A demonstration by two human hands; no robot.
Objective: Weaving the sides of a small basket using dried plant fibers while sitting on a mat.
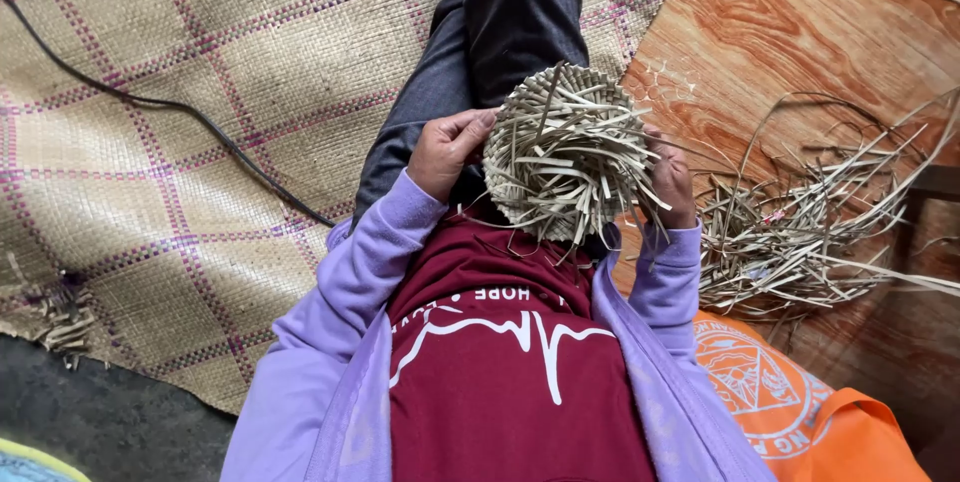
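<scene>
I hold a small round woven basket [565,147] of pale dried leaf strips over my lap, its open side toward me with many loose strip ends sticking out. My left hand [447,149] grips its left rim, thumb on the edge. My right hand [672,180] holds the right rim, partly hidden behind loose strips. I sit with my legs in dark trousers [500,32] stretched out ahead.
A woven mat [200,92] with purple check lines covers the floor at left, with a black cable [200,127] across it. A heap of loose dried strips [800,232] lies on the wood-pattern floor [800,22] at right. An orange bag [800,412] sits by my right hip.
</scene>
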